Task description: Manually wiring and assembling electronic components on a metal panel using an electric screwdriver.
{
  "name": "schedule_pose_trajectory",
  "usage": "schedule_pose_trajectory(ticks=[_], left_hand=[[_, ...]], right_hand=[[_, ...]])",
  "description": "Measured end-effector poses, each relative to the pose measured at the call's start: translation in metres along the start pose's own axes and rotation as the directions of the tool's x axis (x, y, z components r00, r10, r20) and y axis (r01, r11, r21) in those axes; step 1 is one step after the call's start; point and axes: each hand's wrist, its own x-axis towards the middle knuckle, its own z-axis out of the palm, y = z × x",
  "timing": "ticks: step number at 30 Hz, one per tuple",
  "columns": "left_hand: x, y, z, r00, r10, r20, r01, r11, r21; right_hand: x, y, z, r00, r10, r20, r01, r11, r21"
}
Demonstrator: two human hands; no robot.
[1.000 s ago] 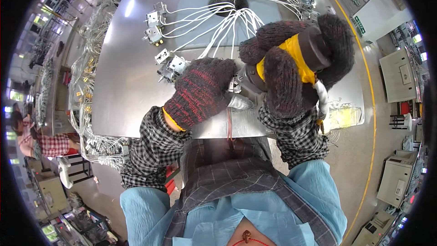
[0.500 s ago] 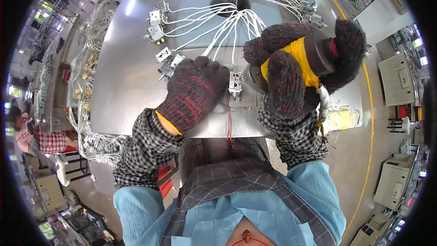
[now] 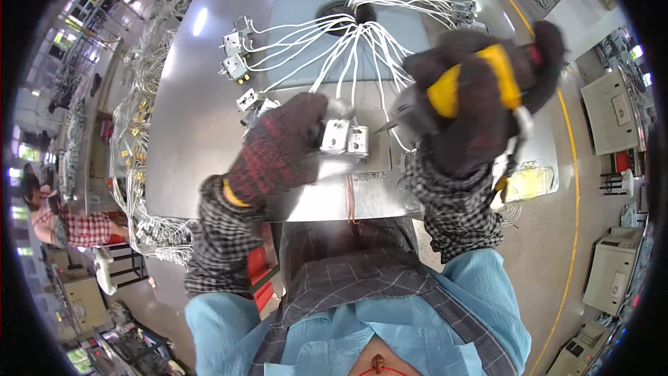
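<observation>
The left hand (image 3: 282,150) wears a dark knit glove. Its fingers are bent in and hold the left box (image 3: 335,136) by its side; the blur hides how tight. The right box (image 3: 358,141) is just beside it, on the right. Both boxes are near the middle of the tabletop (image 3: 188,146), a little way in from its near edge.

The right hand (image 3: 481,94) is shut around a dark tool (image 3: 442,92) with yellow on it. The tool's thin tip points left at the right box, with a small gap between them.

White wires (image 3: 316,42) fan out from a dark hole (image 3: 334,19) in the blue-gray mat (image 3: 292,10). More boxes (image 3: 234,45) sit to the far left, near the wires' ends.

Shiny metal gives room between the left hand and the tabletop's left edge. On the right there is less room, as a yellow thing (image 3: 530,181) is by that edge. Red wires (image 3: 350,198) cross the near edge.
</observation>
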Motion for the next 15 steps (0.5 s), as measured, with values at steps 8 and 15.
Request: schedule_pose_trajectory(ticks=[8,15], left_hand=[[0.006,-0.006,0.022,0.934,-0.356,0.043,0.332,0.815,-0.475],[0.009,0.012,0.017,0.969,-0.245,-0.014,0.246,0.966,0.077]], right_hand=[[0.011,-0.011,-0.016,0.996,-0.019,-0.089,0.018,1.000,-0.011],[-0.010,-0.022,0.012,0.986,0.159,-0.055,-0.165,0.977,-0.135]])
